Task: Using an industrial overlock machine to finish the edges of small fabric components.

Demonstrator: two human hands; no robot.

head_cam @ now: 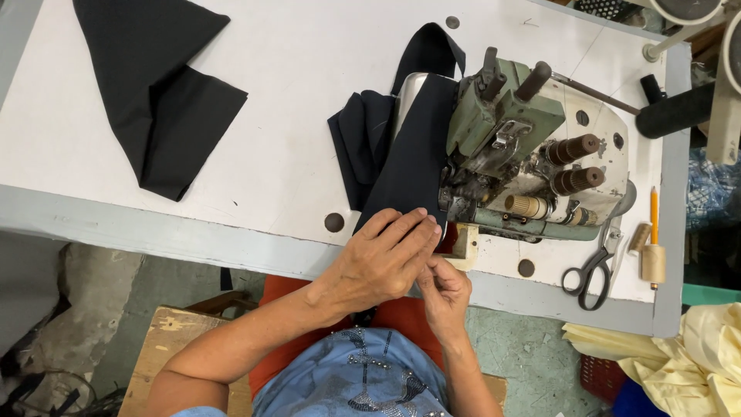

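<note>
The dark cloth (409,166), judged light and limp, is pressed flat beside the sewing machine (525,147) by the left hand (382,259), its near edge pinched by the right hand (444,293).

Left hand (382,259) flat; right hand (444,289) pinching

Open room: bare white tabletop (301,85), a wide strip between the loose black cloth piece (166,100) at far left and the dark fabric strip (401,154) at the machine. Obstacles: green and white metal sewing machine (532,147), bulky, filling the right half; three brown ribbed knobs (575,147) jutting from it to the right. Narrow lane at the right edge, partly taken by black-handled scissors (590,270), a yellow pencil (654,215) and a small wooden spool (653,262).
</note>
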